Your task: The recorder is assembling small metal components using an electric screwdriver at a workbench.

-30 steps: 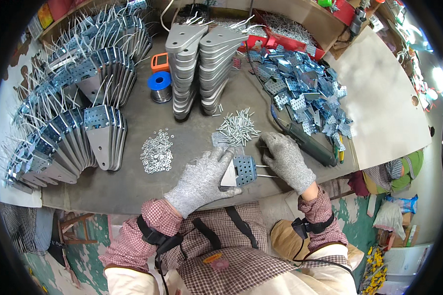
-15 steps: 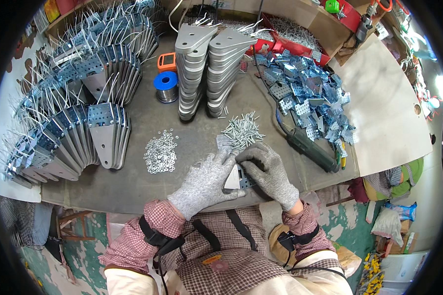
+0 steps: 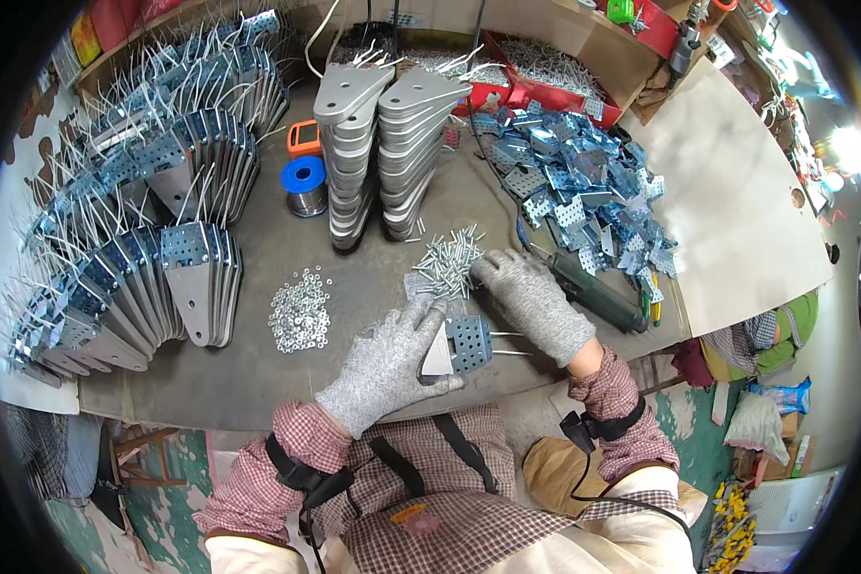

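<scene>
My left hand, in a grey knit glove, holds a grey metal plate down near the table's front edge, thumb on the near side and fingers on the far side. A blue perforated metal piece lies at the plate's right end, with two pale wires sticking out rightward. My gloved right hand is at the right edge of a heap of screws, fingers bent and drawn together; whatever is between the fingertips is hidden. Left of the screws lies a pile of small nuts.
Two tall stacks of grey plates stand behind the screws, beside a solder spool. Loose blue perforated pieces and a dark green corded tool lie to the right. Rows of wired assemblies fill the left. Red bins stand behind.
My right hand has moved off the plate, right and up to the screws, uncovering the blue perforated piece and its wires. My left hand stays on the plate. The whole view has shifted slightly.
</scene>
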`<act>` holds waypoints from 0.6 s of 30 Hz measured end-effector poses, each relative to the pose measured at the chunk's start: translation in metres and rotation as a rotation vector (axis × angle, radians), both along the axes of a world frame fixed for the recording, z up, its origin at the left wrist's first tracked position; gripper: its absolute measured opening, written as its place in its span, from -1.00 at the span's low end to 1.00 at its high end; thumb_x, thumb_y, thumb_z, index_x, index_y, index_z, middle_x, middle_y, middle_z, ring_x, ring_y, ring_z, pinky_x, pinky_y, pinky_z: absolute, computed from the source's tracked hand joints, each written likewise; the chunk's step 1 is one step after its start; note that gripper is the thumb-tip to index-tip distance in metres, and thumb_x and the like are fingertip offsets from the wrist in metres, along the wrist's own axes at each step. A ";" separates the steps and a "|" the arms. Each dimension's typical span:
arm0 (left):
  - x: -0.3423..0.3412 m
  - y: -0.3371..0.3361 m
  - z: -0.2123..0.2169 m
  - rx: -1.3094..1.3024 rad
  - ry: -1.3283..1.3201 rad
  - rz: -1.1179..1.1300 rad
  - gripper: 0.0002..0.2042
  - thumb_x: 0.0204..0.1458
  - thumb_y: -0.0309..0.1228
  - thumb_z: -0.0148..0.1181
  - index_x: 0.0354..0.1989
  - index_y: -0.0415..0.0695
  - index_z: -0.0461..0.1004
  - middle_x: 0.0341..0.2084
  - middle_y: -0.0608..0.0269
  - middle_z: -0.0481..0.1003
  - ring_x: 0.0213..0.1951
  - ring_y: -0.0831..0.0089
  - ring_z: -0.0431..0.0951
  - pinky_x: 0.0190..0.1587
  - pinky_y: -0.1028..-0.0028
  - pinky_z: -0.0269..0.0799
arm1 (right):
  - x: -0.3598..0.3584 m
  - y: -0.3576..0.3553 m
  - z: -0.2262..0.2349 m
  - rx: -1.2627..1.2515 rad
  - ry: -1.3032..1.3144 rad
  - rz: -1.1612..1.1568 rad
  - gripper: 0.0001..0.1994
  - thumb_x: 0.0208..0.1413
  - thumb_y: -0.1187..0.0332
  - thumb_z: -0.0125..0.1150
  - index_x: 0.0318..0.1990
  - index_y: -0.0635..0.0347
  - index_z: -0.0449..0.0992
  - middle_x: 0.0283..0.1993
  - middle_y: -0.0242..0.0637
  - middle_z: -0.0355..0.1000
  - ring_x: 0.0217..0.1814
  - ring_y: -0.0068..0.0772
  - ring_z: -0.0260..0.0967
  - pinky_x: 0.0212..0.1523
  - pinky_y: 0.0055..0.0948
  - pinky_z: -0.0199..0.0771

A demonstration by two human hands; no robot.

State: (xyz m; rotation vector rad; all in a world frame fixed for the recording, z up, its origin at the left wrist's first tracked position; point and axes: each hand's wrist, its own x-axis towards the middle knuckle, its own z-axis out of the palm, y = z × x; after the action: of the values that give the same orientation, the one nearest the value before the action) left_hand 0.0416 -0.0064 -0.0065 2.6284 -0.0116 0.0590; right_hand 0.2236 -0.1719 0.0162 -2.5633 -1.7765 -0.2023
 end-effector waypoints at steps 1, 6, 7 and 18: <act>0.001 0.001 -0.002 0.000 -0.022 0.003 -0.01 -0.06 0.28 0.34 0.42 -0.18 0.22 0.18 -0.10 0.37 0.21 -0.03 0.44 0.19 0.08 0.46 | -0.003 0.002 0.001 0.004 -0.012 0.010 -0.76 0.20 0.44 0.10 0.01 0.20 0.49 0.00 -0.08 0.48 0.11 -0.03 0.48 0.15 -0.09 0.49; 0.000 0.002 0.000 0.027 -0.097 -0.022 -0.06 -0.07 0.24 0.36 0.47 0.06 0.21 0.12 -0.08 0.39 0.18 -0.03 0.45 0.16 0.10 0.48 | 0.004 0.012 0.001 -0.012 -0.007 0.034 -0.76 0.19 0.43 0.13 0.01 0.17 0.48 -0.13 -0.06 0.49 -0.02 -0.04 0.53 0.02 -0.10 0.55; -0.001 0.002 0.000 0.012 -0.051 -0.011 -0.10 -0.06 0.22 0.37 0.48 0.17 0.22 0.12 -0.05 0.39 0.19 -0.01 0.45 0.16 0.09 0.47 | 0.006 0.009 0.002 0.022 0.018 0.042 -0.74 0.18 0.43 0.15 0.02 0.15 0.48 -0.14 -0.06 0.49 -0.03 -0.03 0.54 0.00 -0.11 0.55; -0.005 0.003 -0.005 -0.026 -0.050 -0.033 -0.11 -0.02 0.16 0.36 0.48 0.10 0.19 0.17 0.02 0.36 0.21 0.02 0.43 0.16 0.09 0.47 | -0.081 -0.026 0.001 0.227 0.573 0.121 -0.74 0.02 0.46 0.36 -0.09 0.11 0.60 -0.14 -0.22 0.51 -0.13 -0.11 0.53 -0.09 -0.24 0.55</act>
State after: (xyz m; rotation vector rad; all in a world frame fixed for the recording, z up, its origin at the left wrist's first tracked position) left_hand 0.0370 -0.0036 -0.0115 2.5993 -0.0710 0.1133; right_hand 0.1425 -0.1978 0.0168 -2.0648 -1.5676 0.2882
